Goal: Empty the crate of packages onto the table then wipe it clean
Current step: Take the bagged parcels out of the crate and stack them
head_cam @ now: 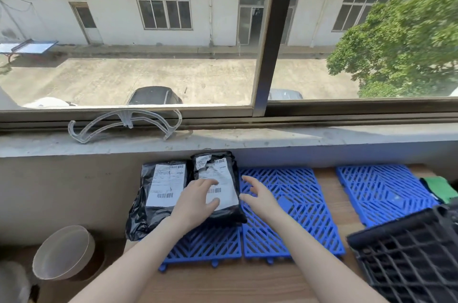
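Two black plastic packages with white shipping labels lie side by side on blue grid mats at the table's back edge. The left package [158, 193] lies flat. My left hand [198, 199] rests with spread fingers on the label of the right package [218, 178]. Just to the right of that package, my right hand [260, 197] hovers open over a blue grid mat [297, 203], fingers spread and holding nothing. The black lattice crate [409, 255] stands at the lower right corner of the table; its inside is mostly out of view.
A second blue mat [381, 191] lies at the right, with a green cloth [441, 188] beyond it. A round cardboard tub [64, 253] stands left of the wooden table [235, 283]. A clear plastic hanger [124, 124] lies on the window sill.
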Motion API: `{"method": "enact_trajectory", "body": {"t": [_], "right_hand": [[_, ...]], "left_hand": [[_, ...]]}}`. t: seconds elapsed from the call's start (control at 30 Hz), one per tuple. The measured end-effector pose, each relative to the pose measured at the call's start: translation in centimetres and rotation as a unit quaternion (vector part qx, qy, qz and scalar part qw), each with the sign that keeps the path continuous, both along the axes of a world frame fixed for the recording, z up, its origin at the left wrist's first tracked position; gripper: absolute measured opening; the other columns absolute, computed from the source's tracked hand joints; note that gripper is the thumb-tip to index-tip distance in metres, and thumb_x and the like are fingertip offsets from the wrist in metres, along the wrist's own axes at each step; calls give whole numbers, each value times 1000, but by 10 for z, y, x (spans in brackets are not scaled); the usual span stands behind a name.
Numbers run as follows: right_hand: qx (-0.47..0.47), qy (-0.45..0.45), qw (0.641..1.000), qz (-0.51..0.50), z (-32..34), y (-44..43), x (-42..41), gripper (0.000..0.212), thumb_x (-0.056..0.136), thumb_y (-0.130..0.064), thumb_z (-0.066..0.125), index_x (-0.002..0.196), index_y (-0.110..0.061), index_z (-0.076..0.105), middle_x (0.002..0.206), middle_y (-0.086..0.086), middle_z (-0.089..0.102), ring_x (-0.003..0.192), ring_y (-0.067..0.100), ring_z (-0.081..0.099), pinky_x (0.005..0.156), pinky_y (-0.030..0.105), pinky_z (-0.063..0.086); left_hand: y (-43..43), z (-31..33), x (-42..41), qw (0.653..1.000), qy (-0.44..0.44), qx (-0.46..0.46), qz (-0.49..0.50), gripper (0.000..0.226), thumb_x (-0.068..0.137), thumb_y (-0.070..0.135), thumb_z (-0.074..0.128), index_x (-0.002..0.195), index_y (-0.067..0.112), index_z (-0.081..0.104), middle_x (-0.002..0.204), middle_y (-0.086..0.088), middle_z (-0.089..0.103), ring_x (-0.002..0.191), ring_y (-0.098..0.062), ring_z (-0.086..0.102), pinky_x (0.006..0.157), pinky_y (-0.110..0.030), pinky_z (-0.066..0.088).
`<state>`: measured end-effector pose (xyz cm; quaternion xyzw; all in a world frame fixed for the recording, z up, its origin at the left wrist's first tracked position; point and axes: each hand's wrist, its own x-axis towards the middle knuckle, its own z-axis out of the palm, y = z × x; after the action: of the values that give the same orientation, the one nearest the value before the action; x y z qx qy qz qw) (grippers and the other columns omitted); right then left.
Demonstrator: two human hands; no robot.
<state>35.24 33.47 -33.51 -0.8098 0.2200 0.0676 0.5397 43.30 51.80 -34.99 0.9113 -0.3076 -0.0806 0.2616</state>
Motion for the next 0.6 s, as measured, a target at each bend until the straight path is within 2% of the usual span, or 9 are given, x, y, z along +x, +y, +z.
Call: {"method": "enact_trajectory", "body": {"t": [0.17, 0.23, 0.3, 0.4, 0.53, 0.6], "right_hand": [[-28, -97, 993, -66, 62, -51, -49, 39, 96, -16, 54, 135, -20, 50, 129, -3, 52, 122, 14, 49, 79, 18, 43], [-60, -145, 982, -108, 90, -80, -84, 32, 94, -13, 56, 125, -16, 57, 115, -3, 59, 112, 15, 56, 84, 22, 45], [-79, -174, 971, -142, 115, -113, -128, 25, 94, -13, 55, 118, -18, 61, 108, -6, 62, 104, 13, 58, 90, 32, 48], [-113, -207, 952, -194, 142, -164, -199, 19, 93, -13, 54, 105, -26, 62, 102, -9, 65, 99, 11, 60, 88, 38, 51], [-127, -189, 942, -247, 154, -225, -296, 16, 96, -17, 51, 105, -26, 61, 106, -4, 65, 101, 16, 61, 86, 36, 52], [-132, -171, 939, -268, 152, -250, -335, 15, 97, -18, 51, 105, -26, 60, 106, -3, 65, 99, 17, 61, 85, 38, 53]], "left_hand": [[-61, 50, -30, 993, -40, -108, 6, 33, 92, 22, 61, 124, 19, 59, 119, 5, 60, 115, -13, 53, 97, -25, 39], [-97, 72, -57, 986, -49, -157, -5, 31, 91, 19, 63, 121, 17, 61, 114, 4, 62, 110, -12, 56, 93, -25, 43], [-135, 91, -95, 980, -51, -193, -22, 29, 91, 20, 62, 120, 18, 61, 111, 6, 62, 106, -9, 56, 89, -24, 43], [-188, 113, -162, 968, -62, -236, -52, 25, 91, 19, 63, 116, 18, 62, 108, 6, 64, 102, -8, 57, 85, -24, 43], [-248, 128, -248, 954, -62, -279, -90, 23, 88, 14, 65, 110, 17, 63, 105, 4, 64, 98, -6, 59, 86, -22, 44], [-274, 131, -281, 950, -50, -286, -113, 23, 88, 16, 65, 111, 18, 63, 105, 5, 63, 99, -7, 60, 88, -27, 48]]}}
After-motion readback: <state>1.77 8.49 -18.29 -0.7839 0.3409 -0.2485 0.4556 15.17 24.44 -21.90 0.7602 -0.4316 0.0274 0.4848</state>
